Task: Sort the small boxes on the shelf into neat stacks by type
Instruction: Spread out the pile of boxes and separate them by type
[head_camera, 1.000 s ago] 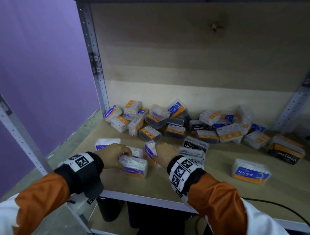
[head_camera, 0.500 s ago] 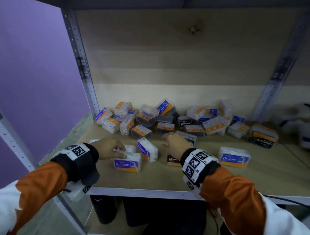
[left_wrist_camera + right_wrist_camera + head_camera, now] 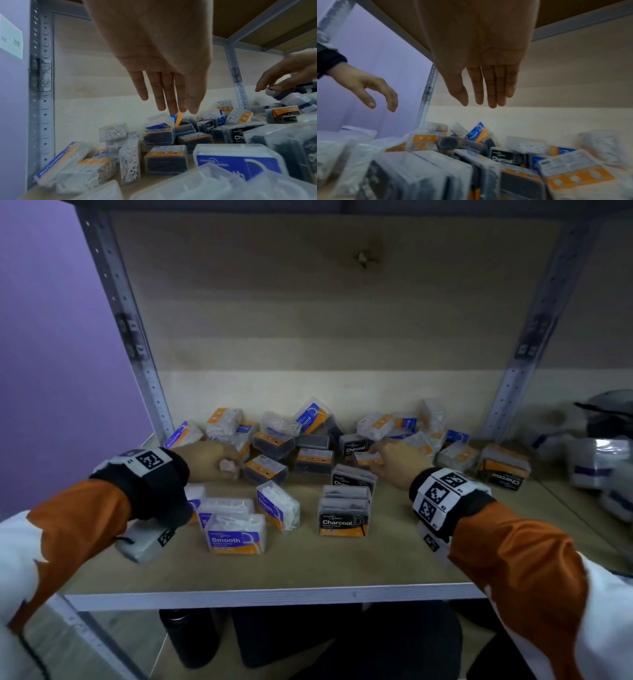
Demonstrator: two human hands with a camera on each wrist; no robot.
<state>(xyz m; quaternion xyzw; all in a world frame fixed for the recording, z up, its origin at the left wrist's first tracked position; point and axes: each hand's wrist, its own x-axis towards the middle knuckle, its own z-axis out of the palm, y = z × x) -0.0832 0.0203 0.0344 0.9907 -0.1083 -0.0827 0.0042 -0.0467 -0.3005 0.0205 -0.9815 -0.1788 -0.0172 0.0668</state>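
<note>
Here the small boxes (image 3: pixel 308 440) lie on the wooden shelf (image 3: pixel 342 563), most of them in a loose heap near the back wall, tilted and pointing in many directions. Nearer the front edge some are already set apart. A clear box marked Smooth (image 3: pixel 236 534) stands with its long side running left to right and its label facing the person, and a second clear one (image 3: pixel 222 506) sits just behind it. Beside them another Smooth box (image 3: pixel 277 510) is turned, so its long side runs from back to front at an angle. To the right a dark box marked Charcoal (image 3: pixel 344 517) also faces forward with its long side across the shelf, and one more dark box (image 3: pixel 352 477) lies just behind it.

The left hand (image 3: pixel 209 462) hovers over the left part of the heap and the right hand (image 3: pixel 400 462) over the right part. In the head view the fingers are hidden behind the backs of the hands, so the grip is not clear there. The left wrist view shows the left fingers (image 3: pixel 161 94) straight and close together, above the boxes and holding nothing. The right wrist view shows the same for the right fingers (image 3: pixel 489 88), stretched out and empty above a Charcoal box (image 3: pixel 503 158) in the heap. So both hands have a loose, empty grip. Only the head view shows the sorted boxes at the front clearly; in the wrist views they are blurred.
</note>
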